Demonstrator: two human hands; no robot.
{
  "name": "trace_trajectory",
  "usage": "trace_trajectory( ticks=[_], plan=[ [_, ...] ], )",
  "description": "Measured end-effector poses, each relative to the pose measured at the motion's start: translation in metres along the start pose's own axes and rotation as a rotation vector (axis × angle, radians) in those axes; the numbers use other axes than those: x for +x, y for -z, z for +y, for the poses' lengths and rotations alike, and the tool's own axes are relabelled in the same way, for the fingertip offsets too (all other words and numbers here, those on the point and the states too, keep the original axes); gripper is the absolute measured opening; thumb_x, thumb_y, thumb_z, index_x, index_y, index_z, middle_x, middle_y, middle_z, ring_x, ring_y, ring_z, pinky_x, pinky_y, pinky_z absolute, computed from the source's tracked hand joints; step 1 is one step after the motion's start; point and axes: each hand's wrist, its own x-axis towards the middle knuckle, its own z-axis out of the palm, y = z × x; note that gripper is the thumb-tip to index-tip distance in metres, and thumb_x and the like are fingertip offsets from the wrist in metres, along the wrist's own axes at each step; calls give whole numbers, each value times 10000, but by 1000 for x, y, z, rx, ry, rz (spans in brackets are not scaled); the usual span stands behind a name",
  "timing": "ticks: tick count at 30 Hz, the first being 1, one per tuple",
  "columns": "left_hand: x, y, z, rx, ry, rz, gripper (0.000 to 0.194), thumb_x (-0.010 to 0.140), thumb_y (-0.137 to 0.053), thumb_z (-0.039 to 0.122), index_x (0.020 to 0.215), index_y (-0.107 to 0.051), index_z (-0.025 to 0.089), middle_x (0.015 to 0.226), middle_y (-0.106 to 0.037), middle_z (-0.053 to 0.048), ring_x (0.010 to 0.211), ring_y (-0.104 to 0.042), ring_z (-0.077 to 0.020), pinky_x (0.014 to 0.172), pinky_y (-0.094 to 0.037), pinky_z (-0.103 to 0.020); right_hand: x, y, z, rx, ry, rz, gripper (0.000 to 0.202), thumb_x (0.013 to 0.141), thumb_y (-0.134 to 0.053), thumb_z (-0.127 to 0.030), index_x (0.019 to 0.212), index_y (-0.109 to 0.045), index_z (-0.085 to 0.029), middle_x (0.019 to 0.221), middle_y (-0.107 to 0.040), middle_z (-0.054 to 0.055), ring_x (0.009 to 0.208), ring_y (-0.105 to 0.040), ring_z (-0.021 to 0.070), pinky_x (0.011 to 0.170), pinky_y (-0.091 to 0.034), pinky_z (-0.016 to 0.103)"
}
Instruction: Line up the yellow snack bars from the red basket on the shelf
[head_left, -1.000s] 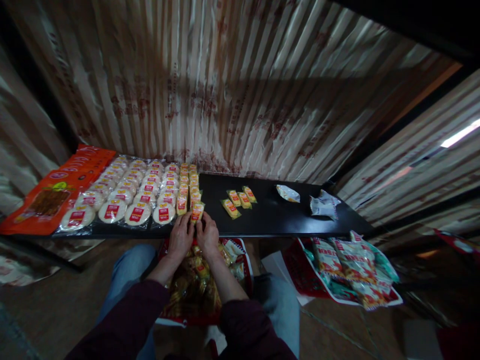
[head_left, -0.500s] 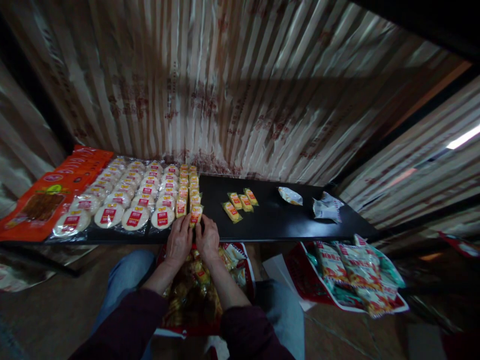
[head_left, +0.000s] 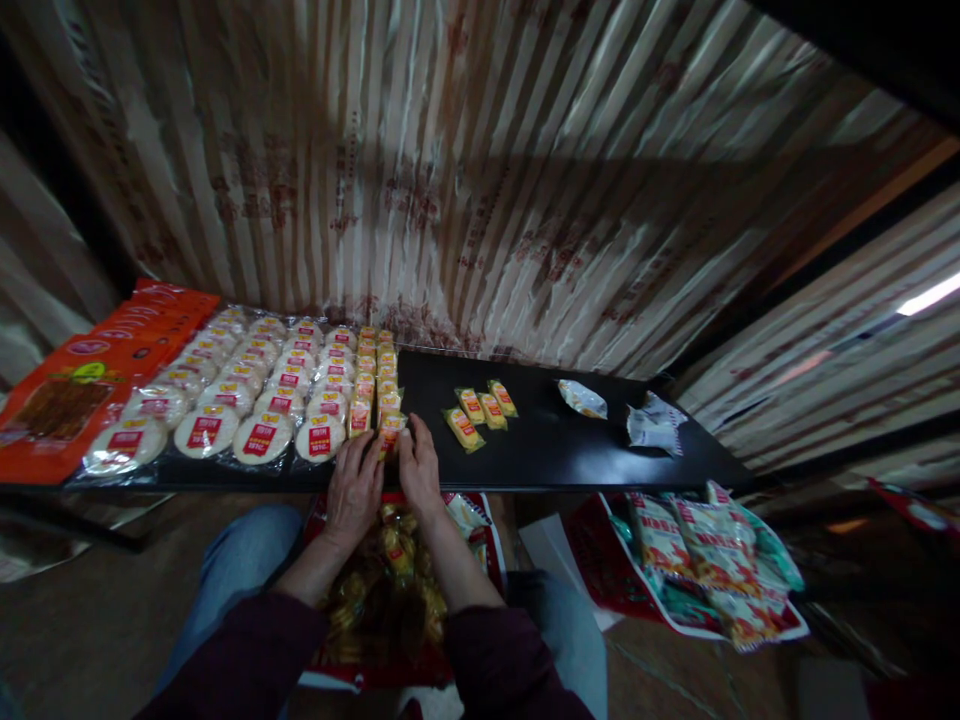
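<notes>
At the front end of the rightmost row lies a small yellow wrapped snack cake with a red label. My left hand has its fingertips at the cake's left and near side, fingers bent. My right hand pinches in from the right, thumb and fingers against the wrapper. Beside this row runs another row of yellow cakes. Farther left are several rows of round white wrapped crackers with red labels. Several loose yellow cakes lie on the black shelf, right of my hands.
Orange packets overlap at the shelf's left end. Two white-backed packets lie to the right. Below, between my knees, a red-and-white bag holds yellow cakes. Another bag at right holds chip-like snack packets. A striped sheet hangs behind.
The view has shifted slightly. My right hand has moved up a little along the cake's right side, while my left hand stays at its left. The cake remains at the row's front.
</notes>
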Motion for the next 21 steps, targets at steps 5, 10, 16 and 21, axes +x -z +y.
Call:
trace_trajectory(
  ticks=[5,10,16,21],
  plan=[
    [0,0,2,42,-15,18,430,846,-447,107,1267,-514,161,1302,-526,-148,1280,-411,-286,1038,-383,-492,13,-11,-6,43,-82,-23,566,934,-289,-439,1374,-409,-102,1430,-426,146,1350,-356,207,1119,-276,401],
    [-1,3,4,50,7,-22,504,818,-439,94,1320,-466,135,1343,-512,-169,1339,-355,-293,1063,-330,-514,23,-20,-12,74,-113,-40,608,928,-294,-437,1405,-348,-64,1462,-368,178,1377,-311,235,1127,-248,431],
    [1,3,4,85,-3,-24,517,779,-435,75,1291,-494,108,1306,-558,-173,1302,-425,-289,1103,-240,-540,24,-28,-15,57,-98,-41,569,934,-290,-419,1398,-365,-98,1430,-427,155,1339,-377,229,1103,-289,421],
    [3,3,4,77,15,-37,544,765,-425,78,1305,-480,116,1267,-593,-160,1274,-465,-282,1105,-242,-545,23,-28,-18,24,-76,-64,536,943,-285,-400,1390,-376,-119,1401,-467,148,1296,-441,231,1068,-340,411]
  ],
)
